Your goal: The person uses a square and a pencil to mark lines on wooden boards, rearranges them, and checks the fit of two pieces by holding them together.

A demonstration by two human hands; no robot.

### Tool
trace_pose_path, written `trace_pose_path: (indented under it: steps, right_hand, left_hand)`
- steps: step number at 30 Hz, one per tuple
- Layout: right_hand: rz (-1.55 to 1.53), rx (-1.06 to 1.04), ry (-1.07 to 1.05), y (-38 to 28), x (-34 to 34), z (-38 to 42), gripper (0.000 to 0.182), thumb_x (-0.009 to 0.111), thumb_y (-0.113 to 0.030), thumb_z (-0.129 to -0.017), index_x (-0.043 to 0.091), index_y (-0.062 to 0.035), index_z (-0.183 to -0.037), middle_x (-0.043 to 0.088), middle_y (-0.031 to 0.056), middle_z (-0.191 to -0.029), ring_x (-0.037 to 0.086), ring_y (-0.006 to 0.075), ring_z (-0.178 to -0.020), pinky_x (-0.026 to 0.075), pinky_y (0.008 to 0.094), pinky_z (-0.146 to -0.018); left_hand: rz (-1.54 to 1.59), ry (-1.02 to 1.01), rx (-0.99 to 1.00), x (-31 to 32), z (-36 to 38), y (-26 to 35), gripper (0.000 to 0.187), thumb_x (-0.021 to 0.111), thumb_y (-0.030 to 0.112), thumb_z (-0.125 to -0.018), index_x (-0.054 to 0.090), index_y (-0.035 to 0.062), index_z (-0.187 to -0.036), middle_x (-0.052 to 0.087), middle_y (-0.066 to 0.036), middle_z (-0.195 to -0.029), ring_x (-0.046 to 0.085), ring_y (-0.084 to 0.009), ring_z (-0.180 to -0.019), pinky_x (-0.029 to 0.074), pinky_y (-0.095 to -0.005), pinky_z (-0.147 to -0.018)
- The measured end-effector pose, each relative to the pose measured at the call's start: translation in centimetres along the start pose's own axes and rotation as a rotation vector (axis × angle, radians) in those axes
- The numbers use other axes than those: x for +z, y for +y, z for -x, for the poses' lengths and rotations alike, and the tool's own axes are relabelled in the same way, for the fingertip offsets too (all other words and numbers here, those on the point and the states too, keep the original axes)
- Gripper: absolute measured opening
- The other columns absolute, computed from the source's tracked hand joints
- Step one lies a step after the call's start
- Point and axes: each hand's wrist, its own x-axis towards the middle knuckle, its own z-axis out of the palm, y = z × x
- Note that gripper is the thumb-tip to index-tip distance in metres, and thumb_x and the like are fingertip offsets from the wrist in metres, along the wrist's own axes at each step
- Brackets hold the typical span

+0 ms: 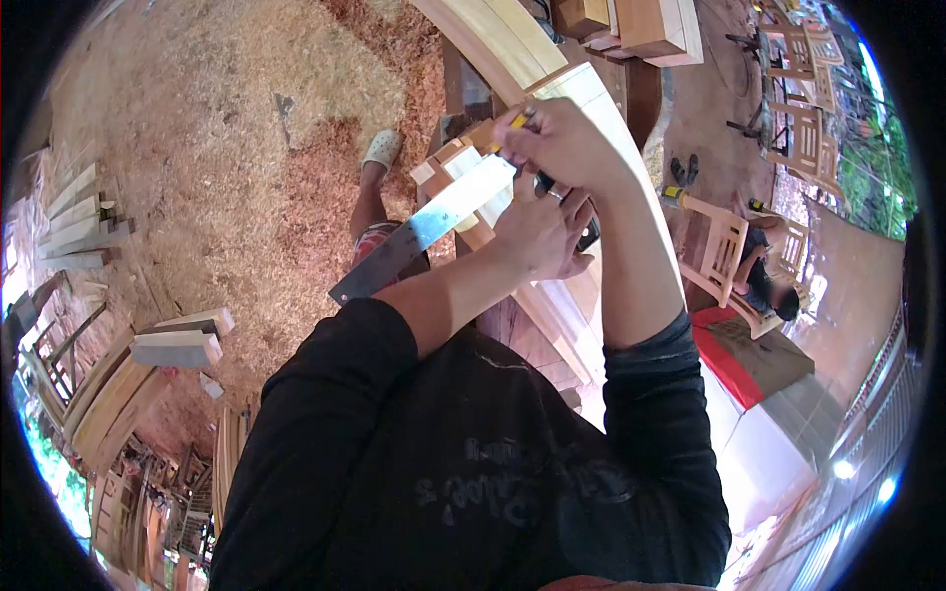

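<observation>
My left hand [542, 231] is closed around the dark stock of a metal square, partly hidden by the fingers. The square's long steel blade [424, 231] reaches down and left, over the ends of several pale wood pieces [455, 163]. Just above, my right hand [564, 143] is pinched on a yellow pencil [521, 119], its lower end near the upper end of the blade. Beneath my hands lies a thick pale wooden beam [591, 97]; its surface is partly covered by my wrists.
A leg with a light clog [382, 148] stands on the shavings-covered floor [246, 167]. Timber stacks [79, 231] and cut boards [177, 340] lie at left. Wood blocks [645, 30] sit at the top. A seated person [764, 266] and wooden chairs [803, 138] are at right.
</observation>
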Motion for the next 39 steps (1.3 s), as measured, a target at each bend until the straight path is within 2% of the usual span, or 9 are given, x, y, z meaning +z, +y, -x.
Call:
trace_pose_path:
  steps: [4, 11, 13, 20, 23, 27, 29, 32, 39]
  right_hand:
    - [0.091, -0.209, 0.010, 0.8, 2.2, 0.3, 0.030, 0.074, -0.030, -0.091, 0.078, -0.0030, -0.103, 0.074, 0.0137, -0.079, 0.069, 0.0201, -0.073, 0.054, 0.0367, -0.069]
    - [0.212, -0.049, 0.157, -2.8, -1.4, 2.9, 0.025, 0.068, -0.023, -0.104, 0.075, 0.0000, -0.112, 0.075, 0.0078, -0.086, 0.067, 0.0112, -0.072, 0.056, 0.0280, -0.066]
    - [-0.234, -0.158, 0.333, -2.1, -0.8, 5.1, 0.026, 0.065, -0.022, -0.104, 0.075, -0.0009, -0.116, 0.075, 0.0074, -0.087, 0.065, 0.0124, -0.071, 0.054, 0.0280, -0.064]
    - [-0.406, 0.031, 0.797, 7.7, 3.9, 18.6, 0.026, 0.059, -0.018, -0.108, 0.069, 0.0006, -0.124, 0.075, 0.0096, -0.096, 0.066, 0.0126, -0.077, 0.052, 0.0266, -0.067]
    - [-0.466, 0.109, 0.935, 11.0, 7.4, 25.0, 0.028, 0.058, -0.022, -0.109, 0.067, -0.0009, -0.125, 0.075, 0.0103, -0.095, 0.066, 0.0126, -0.077, 0.051, 0.0267, -0.067]
    - [-0.574, 0.164, 1.085, 12.9, 11.5, 30.0, 0.028, 0.059, -0.022, -0.109, 0.067, -0.0019, -0.126, 0.075, 0.0101, -0.094, 0.065, 0.0125, -0.075, 0.051, 0.0264, -0.066]
    - [-0.615, 0.176, 1.137, 13.6, 13.4, 31.1, 0.028, 0.059, -0.023, -0.109, 0.067, -0.0020, -0.127, 0.075, 0.0101, -0.094, 0.065, 0.0125, -0.074, 0.050, 0.0264, -0.065]
    - [-0.644, 0.169, 1.157, 12.5, 14.8, 30.6, 0.026, 0.059, -0.019, -0.109, 0.067, 0.0002, -0.125, 0.075, 0.0103, -0.092, 0.065, 0.0128, -0.074, 0.051, 0.0270, -0.067]
    - [-0.361, -0.025, 1.192, 9.1, 13.6, 28.4, 0.029, 0.065, -0.018, -0.105, 0.066, -0.0009, -0.129, 0.075, 0.0127, -0.102, 0.070, 0.0215, -0.092, 0.055, 0.0340, -0.083]
  left_hand:
    - [0.016, 0.004, -0.011, -0.7, -0.8, 0.0, 0.066, 0.044, 0.063, -0.102, 0.059, 0.0110, -0.141, 0.062, -0.009, -0.139, 0.057, -0.0327, -0.128, 0.040, -0.0638, -0.105]
    - [0.025, -0.131, -0.020, -0.4, -0.7, 0.2, 0.078, 0.051, 0.065, -0.094, 0.049, 0.0122, -0.152, 0.044, -0.009, -0.160, 0.032, -0.0325, -0.154, 0.011, -0.0733, -0.119]
    - [-0.002, -0.233, -0.045, -1.4, -1.0, 0.4, 0.080, 0.049, 0.063, -0.096, 0.043, 0.0141, -0.160, 0.032, -0.009, -0.171, 0.023, -0.0273, -0.160, 0.006, -0.0714, -0.123]
    - [0.077, -0.077, 0.053, -1.5, -1.5, -0.7, 0.058, 0.060, 0.061, -0.091, 0.068, 0.0155, -0.126, 0.056, -0.005, -0.131, 0.049, -0.0242, -0.133, 0.030, -0.0617, -0.107]
    - [0.061, -0.098, 0.044, -2.5, -1.3, -1.9, 0.062, 0.071, 0.061, -0.085, 0.069, 0.0165, -0.128, 0.053, -0.010, -0.141, 0.050, -0.0265, -0.133, 0.025, -0.0627, -0.111]
    - [0.023, 0.165, -0.272, -4.3, 3.2, -4.2, 0.069, 0.079, 0.051, -0.084, 0.060, 0.0105, -0.136, 0.055, -0.019, -0.142, 0.058, -0.0367, -0.128, 0.048, -0.0572, -0.103]
    - [0.030, 0.429, -0.149, -4.8, 6.3, -6.2, 0.070, 0.082, 0.044, -0.085, 0.057, 0.0048, -0.137, 0.065, -0.025, -0.130, 0.067, -0.0423, -0.115, 0.057, -0.0521, -0.089]
    - [0.294, 0.019, -0.546, -6.3, 9.3, -5.9, 0.066, 0.083, 0.041, -0.085, 0.058, -0.0001, -0.130, 0.073, -0.025, -0.108, 0.072, -0.0450, -0.097, 0.058, -0.0520, -0.084]
    - [0.220, 0.204, -0.415, -6.0, 11.7, -5.8, 0.049, 0.080, 0.040, -0.089, 0.061, 0.0049, -0.117, 0.074, -0.022, -0.086, 0.074, -0.0444, -0.080, 0.059, -0.0527, -0.070]
